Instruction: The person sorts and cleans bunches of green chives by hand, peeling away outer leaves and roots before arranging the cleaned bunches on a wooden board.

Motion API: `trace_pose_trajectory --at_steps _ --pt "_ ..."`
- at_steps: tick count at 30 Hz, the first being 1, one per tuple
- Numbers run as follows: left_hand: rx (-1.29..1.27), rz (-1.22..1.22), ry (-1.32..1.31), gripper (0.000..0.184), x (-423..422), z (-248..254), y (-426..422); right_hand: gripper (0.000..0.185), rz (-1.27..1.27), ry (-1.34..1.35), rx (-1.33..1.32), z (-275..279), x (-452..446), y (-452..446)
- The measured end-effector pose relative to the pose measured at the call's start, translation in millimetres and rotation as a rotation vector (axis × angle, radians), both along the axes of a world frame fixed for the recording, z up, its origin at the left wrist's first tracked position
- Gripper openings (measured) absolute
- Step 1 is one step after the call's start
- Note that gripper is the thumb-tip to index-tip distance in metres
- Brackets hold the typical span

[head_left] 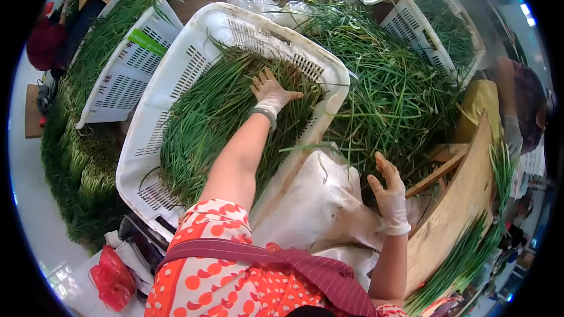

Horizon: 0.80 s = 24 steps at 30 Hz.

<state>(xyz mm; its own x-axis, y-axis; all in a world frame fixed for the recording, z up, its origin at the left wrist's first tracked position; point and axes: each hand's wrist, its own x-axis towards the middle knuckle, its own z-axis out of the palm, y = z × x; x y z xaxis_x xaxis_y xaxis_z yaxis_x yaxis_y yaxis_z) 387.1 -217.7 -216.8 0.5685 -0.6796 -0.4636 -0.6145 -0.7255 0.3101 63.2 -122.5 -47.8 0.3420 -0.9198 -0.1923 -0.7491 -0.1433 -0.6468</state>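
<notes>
The gloved left hand [273,91], fingers spread wide, is laid on the green stalks [200,117] inside the big white crate [155,105], its near end by the person's body; I cannot tell whether it grips any. The gloved right hand [390,194] is raised outside the crate with its fingers apart, holding nothing visible. Between it and the crate bulges a white sack [311,199], and beyond lies a loose heap [393,94] of stalks, strands straggling over the sack. Close on its right, a wooden table [461,196] bearing more stalks limits the room. A filled left crate [100,103] and right crate [411,29] flank the heap and big crate; a yellow sack [482,105] sits near another person [529,100]. Clear plastic [252,1] bunches behind the crate's far rim; a red bag [111,279] lies lower left.
</notes>
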Motion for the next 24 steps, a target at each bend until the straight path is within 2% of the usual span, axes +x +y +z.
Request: trace_pose_trajectory --at_steps 3,5,6,7,9,11,13,15,16,17,20,23,24 --pt "0.062 -0.001 -0.063 0.132 9.3 -19.8 -9.7 0.051 -0.107 -0.032 0.064 -3.0 -0.7 -5.8" --pt "0.079 -0.023 0.068 0.129 35.4 -28.8 -12.7 0.051 -0.178 -0.135 0.091 -6.0 -2.2 -7.9" --pt "0.031 -0.053 0.129 0.114 55.4 -53.5 -17.1 0.058 -0.193 -0.184 0.071 -12.6 -5.4 -7.2" --pt "0.026 -0.073 0.177 0.099 76.3 -55.1 -17.6 0.058 -0.194 -0.181 0.084 -10.4 -1.8 -8.5" --pt "0.019 -0.032 0.541 0.089 113.1 -62.7 -9.0 0.051 -0.193 -0.101 0.129 -1.9 1.1 -9.8" --pt "0.096 0.025 0.049 0.084 101.4 -54.3 -2.1 0.05 -0.165 -0.086 0.11 -5.8 -2.0 -10.0" --pt "0.057 0.059 0.124 0.087 107.6 -94.1 -4.6 0.05 -0.132 -0.071 0.09 -7.7 -2.5 -9.9" --pt "0.044 0.012 0.384 0.1 97.1 -84.8 -7.4 0.049 -0.084 -0.057 0.087 -5.2 0.7 -9.5" --pt "-0.093 -0.025 0.545 0.116 91.0 -75.7 -4.4 0.049 -0.087 -0.053 0.091 -5.0 0.9 -10.0" --pt "-0.088 -0.025 0.549 0.116 78.2 -65.8 -3.1 0.049 -0.064 -0.034 0.089 -5.7 1.3 -10.7" --pt "0.023 -0.077 -0.007 0.118 23.4 -38.3 -3.6 0.049 -0.046 -0.01 0.106 -3.6 5.1 -10.3" --pt "0.05 -0.086 -0.073 0.096 19.8 -30.8 -11.5 0.048 -0.034 0.011 0.1 -5.1 3.9 -11.3" --pt "0.052 -0.087 -0.068 0.096 23.2 -33.1 -14.4 0.048 -0.013 0.022 0.079 -5.2 2.5 -11.2"
